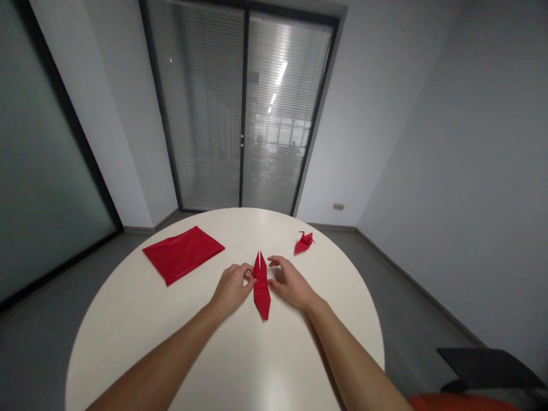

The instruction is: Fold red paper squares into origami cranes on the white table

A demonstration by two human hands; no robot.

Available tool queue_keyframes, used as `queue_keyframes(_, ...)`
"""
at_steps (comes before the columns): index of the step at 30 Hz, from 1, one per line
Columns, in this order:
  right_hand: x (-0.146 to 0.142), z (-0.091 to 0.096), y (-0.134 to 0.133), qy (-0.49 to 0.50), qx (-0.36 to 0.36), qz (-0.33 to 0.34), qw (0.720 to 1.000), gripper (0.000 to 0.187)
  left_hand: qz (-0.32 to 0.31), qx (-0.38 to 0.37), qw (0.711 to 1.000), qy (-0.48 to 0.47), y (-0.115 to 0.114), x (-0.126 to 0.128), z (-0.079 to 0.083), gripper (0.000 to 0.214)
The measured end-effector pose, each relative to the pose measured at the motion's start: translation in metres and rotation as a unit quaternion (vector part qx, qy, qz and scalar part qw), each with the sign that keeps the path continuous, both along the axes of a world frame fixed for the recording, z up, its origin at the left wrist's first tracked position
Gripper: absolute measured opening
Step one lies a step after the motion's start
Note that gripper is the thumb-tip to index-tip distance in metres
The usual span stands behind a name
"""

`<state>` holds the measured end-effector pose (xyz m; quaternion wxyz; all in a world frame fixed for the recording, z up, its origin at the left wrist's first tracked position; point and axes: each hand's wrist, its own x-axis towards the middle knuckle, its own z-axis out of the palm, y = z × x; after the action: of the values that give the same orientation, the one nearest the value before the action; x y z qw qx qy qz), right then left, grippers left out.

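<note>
A long red folded paper (pixel 261 290) lies on the white table, with two narrow points at its far end and one blunter point toward me. My left hand (pixel 234 287) has its fingers curled, and its thumb and forefinger close on the paper's left edge. On the other side, my right hand (pixel 291 281) is open, thumb and fingers apart. Its thumb tip is at or very near the right edge; contact is hard to make out. Farther right on the table stands a finished red origami crane (pixel 304 243).
A flat red sheet or stack of paper (pixel 184 254) lies at the table's left. The round white table (pixel 240 365) has a curved edge. A chair with a black part (pixel 488 368) and orange seat stands at lower right. Behind are a glass door with blinds (pixel 205 114) and walls.
</note>
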<state>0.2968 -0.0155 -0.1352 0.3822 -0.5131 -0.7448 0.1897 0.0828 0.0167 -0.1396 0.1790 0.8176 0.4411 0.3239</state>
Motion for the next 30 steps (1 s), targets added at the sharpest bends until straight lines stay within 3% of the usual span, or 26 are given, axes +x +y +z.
queue_keyframes(3, 0.0, 0.01, -0.003, -0.036, 0.046, 0.049, 0.997, 0.045, 0.005, 0.006, 1.0, 0.007, 0.0, 0.001, 0.002, 0.02)
queue_keyframes(7, -0.003, 0.014, -0.004, -0.084, 0.053, 0.101, 0.99, 0.044, -0.004, 0.01, 1.0, 0.014, 0.0, 0.0, 0.001, 0.022)
queue_keyframes(14, -0.002, 0.008, -0.002, -0.105, 0.011, 0.092, 0.99, 0.032, -0.012, 0.005, 1.0, -0.009, 0.002, -0.001, -0.004, 0.029)
queue_keyframes(22, 0.002, 0.008, -0.002, -0.098, 0.012, 0.106, 0.99, 0.039, -0.163, -0.041, 0.986, -0.006, 0.006, -0.016, 0.002, 0.04)
queue_keyframes(26, 0.006, 0.009, -0.001, -0.097, 0.004, 0.124, 0.988, 0.043, -0.19, -0.043, 0.981, 0.002, 0.008, -0.023, 0.005, 0.051)
queue_keyframes(30, 0.007, 0.011, -0.001, -0.094, 0.003, 0.129, 0.987, 0.038, -0.203, -0.041, 0.978, 0.01, 0.008, -0.025, 0.008, 0.045)
